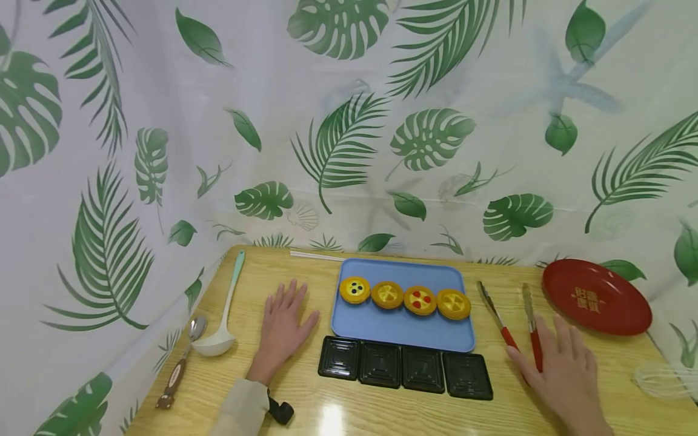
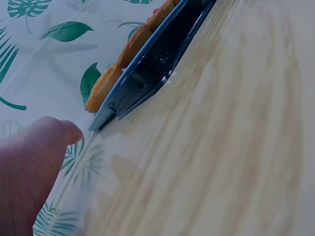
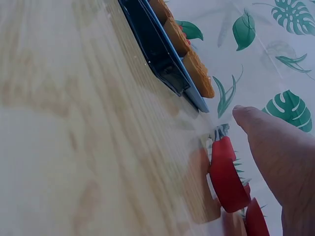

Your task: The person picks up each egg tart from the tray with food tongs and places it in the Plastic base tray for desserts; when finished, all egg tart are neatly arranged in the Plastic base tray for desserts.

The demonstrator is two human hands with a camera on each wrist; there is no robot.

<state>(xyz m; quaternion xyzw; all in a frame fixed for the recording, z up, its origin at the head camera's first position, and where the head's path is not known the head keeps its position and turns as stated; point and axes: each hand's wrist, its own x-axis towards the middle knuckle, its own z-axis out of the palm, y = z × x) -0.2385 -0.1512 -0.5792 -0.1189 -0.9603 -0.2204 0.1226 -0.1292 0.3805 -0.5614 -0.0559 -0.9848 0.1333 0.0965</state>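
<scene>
In the head view the left hand point(image 1: 283, 330) lies palm down on the wooden table, fingers spread, left of a blue tray point(image 1: 403, 333). Several tarts point(image 1: 388, 295) stand in a row on that tray, and several black square dishes point(image 1: 380, 364) line its near side. Over the red handles of metal tongs point(image 1: 537, 348) is the right hand point(image 1: 569, 369), fingers extended; whether it touches them cannot be told. The left wrist view shows the left thumb point(image 2: 37, 162); the right wrist view shows the right thumb point(image 3: 275, 147) beside the red handle point(image 3: 226, 179).
A white ladle point(image 1: 215, 343) and a brown-handled spoon point(image 1: 174, 375) lie at the left. Pale sticks point(image 1: 316, 256) lie behind the tray. A red plate point(image 1: 621, 303) stands at the back right, with a pale whisk point(image 1: 662, 380) at the right edge. A leaf-patterned sheet hangs behind.
</scene>
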